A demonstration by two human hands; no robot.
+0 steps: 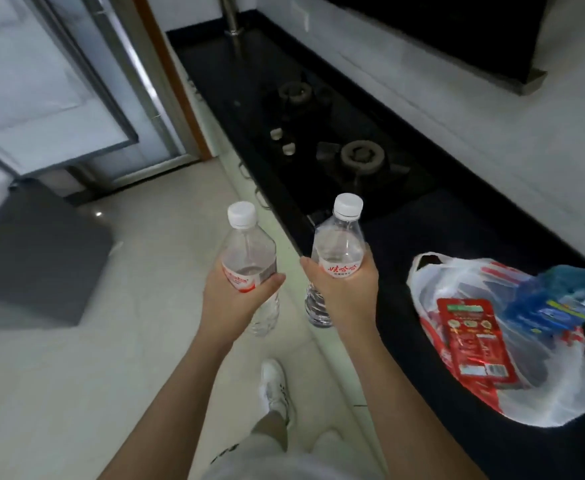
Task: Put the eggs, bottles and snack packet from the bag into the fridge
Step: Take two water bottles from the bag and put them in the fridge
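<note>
My left hand (230, 303) grips a clear water bottle (247, 247) with a white cap, held upright over the floor. A second clear water bottle (339, 240) with a red label stands upright in my right hand (344, 289), at the counter's front edge. On the black counter to the right lies a white plastic bag (433, 289), open. A red snack packet (471, 337) rests on it and a blue bottle (561, 299) pokes out of it. At the far left stands the fridge (34, 98) with its door swung open. No eggs are visible.
A black gas hob (336, 147) with two burners is set in the black counter (405, 341) along the right. A dark grey box-like unit (38, 258) sits on the pale tiled floor at the left. My white shoe (273, 386) is below.
</note>
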